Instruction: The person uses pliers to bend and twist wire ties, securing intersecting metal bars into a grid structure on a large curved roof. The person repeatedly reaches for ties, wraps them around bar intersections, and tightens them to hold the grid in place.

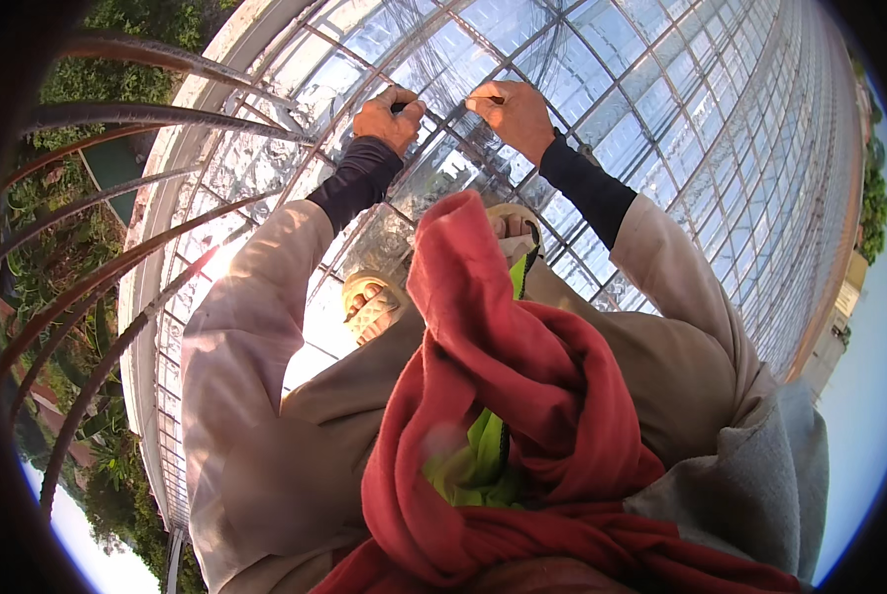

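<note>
My left hand (389,119) is closed just above a grid of thin steel rebar (602,64). Something small and dark shows among its curled fingers, too little to name. Across from it, my right hand (519,117) is bent in a pinch, fingertips turned toward the left hand; what it pinches, if anything, is too fine to make out. A short gap separates the hands. Loose bundles of thin dark wire (554,51) lie over the bars just beyond them. Shiny silvery sheeting lies beneath the grid.
Thick rusty bars (156,121) curve up along the left edge, beside a pale concrete rim (146,287). Greenery lies beyond and below that edge. My sandalled left foot (372,305) rests on the grid. A red cloth (522,366) hangs in front of my body.
</note>
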`<state>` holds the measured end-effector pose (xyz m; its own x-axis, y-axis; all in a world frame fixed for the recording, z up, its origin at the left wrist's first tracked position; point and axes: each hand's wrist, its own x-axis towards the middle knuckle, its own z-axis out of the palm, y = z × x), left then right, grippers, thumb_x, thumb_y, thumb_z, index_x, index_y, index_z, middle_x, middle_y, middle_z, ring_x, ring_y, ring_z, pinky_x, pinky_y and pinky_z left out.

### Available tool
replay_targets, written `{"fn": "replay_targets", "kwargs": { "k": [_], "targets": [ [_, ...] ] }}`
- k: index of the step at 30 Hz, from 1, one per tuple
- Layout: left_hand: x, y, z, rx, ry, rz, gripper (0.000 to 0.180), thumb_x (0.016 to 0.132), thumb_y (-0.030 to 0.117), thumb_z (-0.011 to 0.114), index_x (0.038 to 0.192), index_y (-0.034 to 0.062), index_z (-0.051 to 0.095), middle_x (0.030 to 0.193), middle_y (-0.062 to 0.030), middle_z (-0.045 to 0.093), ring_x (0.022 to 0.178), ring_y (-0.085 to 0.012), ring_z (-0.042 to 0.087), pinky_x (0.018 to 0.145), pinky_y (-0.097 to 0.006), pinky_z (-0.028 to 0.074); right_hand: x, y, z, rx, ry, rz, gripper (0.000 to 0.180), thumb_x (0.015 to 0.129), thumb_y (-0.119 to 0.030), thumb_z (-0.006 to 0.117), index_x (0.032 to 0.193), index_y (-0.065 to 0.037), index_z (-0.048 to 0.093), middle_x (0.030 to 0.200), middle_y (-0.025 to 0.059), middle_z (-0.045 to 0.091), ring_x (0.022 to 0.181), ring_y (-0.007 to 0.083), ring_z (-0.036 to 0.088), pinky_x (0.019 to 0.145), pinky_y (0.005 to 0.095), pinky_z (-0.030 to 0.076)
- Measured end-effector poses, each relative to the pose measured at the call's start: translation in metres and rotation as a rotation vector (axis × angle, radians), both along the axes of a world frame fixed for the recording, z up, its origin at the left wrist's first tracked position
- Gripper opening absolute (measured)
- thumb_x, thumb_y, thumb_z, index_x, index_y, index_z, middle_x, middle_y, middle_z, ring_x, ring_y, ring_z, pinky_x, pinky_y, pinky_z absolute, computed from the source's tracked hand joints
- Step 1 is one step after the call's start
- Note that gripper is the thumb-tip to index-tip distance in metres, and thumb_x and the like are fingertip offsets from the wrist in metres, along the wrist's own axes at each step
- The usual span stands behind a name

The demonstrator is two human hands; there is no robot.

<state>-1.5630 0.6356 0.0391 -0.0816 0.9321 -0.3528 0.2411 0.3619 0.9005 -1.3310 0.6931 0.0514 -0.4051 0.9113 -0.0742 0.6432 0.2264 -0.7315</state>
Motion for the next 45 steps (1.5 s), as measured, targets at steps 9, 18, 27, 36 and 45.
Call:
{"fn": "replay_targets", "kwargs": {
  "k": [9, 18, 27, 36, 45],
  "targets": [
    [0.035, 0.023, 0.013, -0.282, -0.71, 0.142, 0.073, 0.085, 0.027, 0.086, 0.141, -0.0031, 0.049, 0.108, -0.0163, 0.073, 0.097, -0.0247, 0.073, 0.084, -0.04, 0.063, -0.002, 0.011, 0.049, -0.34, 0.236, -0.062, 0.022, 0.099, -0.025, 0.069, 0.102, -0.003, 0.072, 0.083, 0.0004, 0.065, 0.077, 0.0084, 0.056, 0.07, 0.0264, 0.046],
    [0.029, 0.029, 0.028, -0.223, -0.83, 0.141, 0.029, 0.087, 0.013, 0.082, 0.11, 0.0031, 0.069, 0.094, -0.0104, 0.072, 0.079, -0.0194, 0.072, 0.071, -0.032, 0.063, -0.008, 0.015, 0.066, -0.354, 0.234, -0.025, 0.029, 0.089, -0.028, 0.068, 0.1, -0.001, 0.075, 0.075, 0.0038, 0.066, 0.069, 0.0113, 0.062, 0.061, 0.0293, 0.048],
    [0.031, 0.024, 0.043, -0.241, -0.761, 0.225, 0.017, 0.091, 0.01, 0.077, 0.106, 0.0024, 0.072, 0.09, -0.0106, 0.074, 0.072, -0.0182, 0.072, 0.064, -0.034, 0.063, -0.008, 0.021, 0.067, -0.326, 0.111, 0.065, 0.03, 0.087, -0.028, 0.07, 0.098, -0.001, 0.077, 0.074, 0.005, 0.069, 0.066, 0.0125, 0.063, 0.061, 0.0307, 0.05],
    [0.028, 0.029, 0.041, -0.212, -0.715, 0.148, 0.014, 0.092, 0.013, 0.075, 0.102, 0.0046, 0.071, 0.088, -0.0072, 0.073, 0.072, -0.0136, 0.069, 0.064, -0.033, 0.063, -0.006, 0.025, 0.08, -0.33, 0.186, -0.018, 0.027, 0.088, -0.027, 0.07, 0.092, -0.001, 0.077, 0.072, 0.003, 0.066, 0.064, 0.0107, 0.06, 0.06, 0.0297, 0.048],
    [0.03, 0.03, 0.032, -0.208, -0.699, 0.113, 0.016, 0.09, 0.016, 0.076, 0.1, 0.0064, 0.069, 0.088, -0.0054, 0.072, 0.076, -0.0149, 0.07, 0.066, -0.033, 0.062, -0.003, 0.026, 0.063, -0.315, 0.129, 0.001, 0.027, 0.087, -0.027, 0.068, 0.09, -0.002, 0.077, 0.072, 0.0035, 0.067, 0.067, 0.0102, 0.06, 0.061, 0.0298, 0.048]
  ]
}}
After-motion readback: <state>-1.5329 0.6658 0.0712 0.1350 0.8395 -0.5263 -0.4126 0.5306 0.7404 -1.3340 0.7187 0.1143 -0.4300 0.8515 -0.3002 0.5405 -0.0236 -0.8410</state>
